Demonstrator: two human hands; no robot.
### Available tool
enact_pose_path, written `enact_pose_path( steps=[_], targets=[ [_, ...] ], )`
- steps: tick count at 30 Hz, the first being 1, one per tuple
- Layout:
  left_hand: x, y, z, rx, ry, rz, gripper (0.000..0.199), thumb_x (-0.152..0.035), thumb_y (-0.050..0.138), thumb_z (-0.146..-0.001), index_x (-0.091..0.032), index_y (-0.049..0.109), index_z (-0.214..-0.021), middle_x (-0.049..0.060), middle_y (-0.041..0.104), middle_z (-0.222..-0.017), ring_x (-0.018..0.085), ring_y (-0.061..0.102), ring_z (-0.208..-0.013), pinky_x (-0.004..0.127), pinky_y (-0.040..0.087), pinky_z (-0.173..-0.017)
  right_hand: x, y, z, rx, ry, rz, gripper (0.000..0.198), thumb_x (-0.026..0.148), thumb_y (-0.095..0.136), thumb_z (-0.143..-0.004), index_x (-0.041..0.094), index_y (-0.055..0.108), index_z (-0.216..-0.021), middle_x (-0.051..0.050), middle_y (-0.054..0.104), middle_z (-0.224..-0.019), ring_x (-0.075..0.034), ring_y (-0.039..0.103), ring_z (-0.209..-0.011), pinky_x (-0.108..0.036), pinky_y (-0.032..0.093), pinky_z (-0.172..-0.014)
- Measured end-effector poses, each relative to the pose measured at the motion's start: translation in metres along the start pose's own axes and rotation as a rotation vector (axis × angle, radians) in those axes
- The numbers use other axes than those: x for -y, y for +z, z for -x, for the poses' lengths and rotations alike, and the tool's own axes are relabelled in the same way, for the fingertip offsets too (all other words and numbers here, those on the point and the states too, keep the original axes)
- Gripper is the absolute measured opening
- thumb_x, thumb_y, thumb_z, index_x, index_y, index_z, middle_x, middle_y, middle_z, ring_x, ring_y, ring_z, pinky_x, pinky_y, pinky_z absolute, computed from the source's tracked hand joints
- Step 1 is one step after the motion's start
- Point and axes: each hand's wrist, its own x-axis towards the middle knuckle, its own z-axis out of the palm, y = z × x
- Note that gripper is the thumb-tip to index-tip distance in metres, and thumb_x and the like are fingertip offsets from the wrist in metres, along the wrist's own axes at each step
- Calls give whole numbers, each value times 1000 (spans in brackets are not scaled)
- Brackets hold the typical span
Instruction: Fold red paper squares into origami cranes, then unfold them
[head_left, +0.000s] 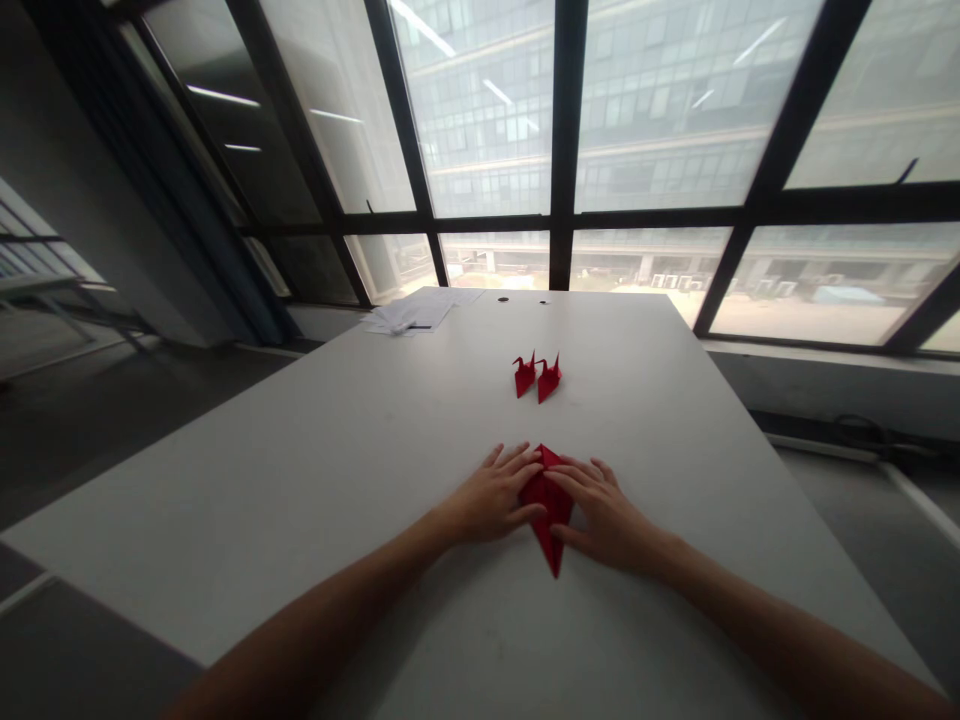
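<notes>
A red folded paper (548,510), diamond-shaped with a long point towards me, lies flat on the white table (300,480). At its left edge rests my left hand (495,497), fingers stretched out and apart, with the index finger and thumb touching the paper. My right hand (600,512) lies over the right side, its fingers also extended and its thumb on the lower part. Parts of the paper's edges are hidden beneath the fingers. Just beyond stand two finished red paper cranes, a left crane (525,377) and a right crane (549,380), side by side.
Loose white sheets (420,309) with a small dark item are spread at the table's far left. A round dark hole (503,299) shows near the far edge. Large windows (487,120) rise behind the table, and a dark curtain (187,190) hangs at the left.
</notes>
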Motion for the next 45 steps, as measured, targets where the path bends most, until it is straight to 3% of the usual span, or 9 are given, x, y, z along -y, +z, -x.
enact_pose_path(
  steps=[3, 8, 14, 19, 24, 32, 40, 43, 45],
  targets=[
    [7, 1, -2, -20, -38, -30, 51, -47, 46, -98, -27, 43, -145, 8, 47, -149, 27, 34, -143, 52, 18, -120, -3, -2, -1, 67, -33, 12, 61, 37, 67, -82, 27, 49, -140, -9, 51, -147, -30, 30, -144, -58, 9, -117],
    [18, 3, -5, -47, -18, -27, 49, -44, 52, -96, -26, 48, -142, 9, 50, -144, 28, 42, -136, 51, 24, -118, -2, -5, -2, 105, -61, 31, 51, 35, 64, -86, 33, 54, -135, -5, 50, -148, -30, 27, -146, -60, 9, -116],
    [18, -3, -6, -87, 1, -18, 42, -42, 56, -94, -27, 56, -134, 7, 56, -134, 26, 50, -126, 47, 29, -116, 0, -6, -1, 72, -77, 50, 46, 37, 66, -85, 33, 58, -131, -6, 52, -145, -31, 32, -142, -61, 12, -115],
    [12, -6, -4, -132, -35, -67, 50, -45, 68, -84, -24, 58, -130, 9, 59, -129, 28, 52, -123, 49, 24, -118, 2, -6, -1, -37, -67, 38, 45, 34, 72, -81, 30, 62, -125, -7, 62, -128, -27, 50, -124, -55, 16, -116],
    [13, -2, -5, -68, -19, -68, 72, -40, 61, -89, -25, 31, -152, 9, 41, -154, 28, 32, -144, 47, 21, -120, 7, -9, 0, -29, -119, 35, 28, 34, 63, -91, 30, 65, -118, -4, 69, -114, -22, 56, -116, -56, 11, -117],
    [29, 9, -3, 93, -20, -82, 63, -56, 32, -101, -32, 16, -157, 3, 23, -162, 26, 11, -152, 52, 10, -121, 20, -15, 3, 59, -173, 193, 38, 54, 57, -92, 30, 68, -119, -9, 65, -122, -28, 51, -124, -63, 0, -116],
    [46, 7, -6, -6, -243, -106, 58, -49, 19, -104, -23, 23, -156, 7, 24, -162, 25, 16, -151, 50, 18, -120, 18, -16, 2, 85, -163, 182, 37, 55, 55, -93, 32, 69, -118, -9, 65, -123, -27, 51, -123, -64, 2, -116],
    [34, 1, -5, -62, -170, -115, 54, -41, 22, -105, -22, 23, -156, 9, 26, -161, 23, 16, -151, 48, 17, -121, 19, -15, 2, 77, -157, 181, 33, 51, 56, -94, 32, 68, -117, -8, 65, -122, -26, 51, -122, -64, 2, -116],
    [22, 0, -3, -20, -51, -97, 53, -38, 26, -105, -24, 20, -157, 8, 26, -161, 21, 15, -151, 46, 15, -122, 19, -13, 3, 67, -154, 184, 33, 47, 59, -93, 32, 66, -121, -8, 63, -125, -27, 50, -124, -64, 3, -116]
  ],
)
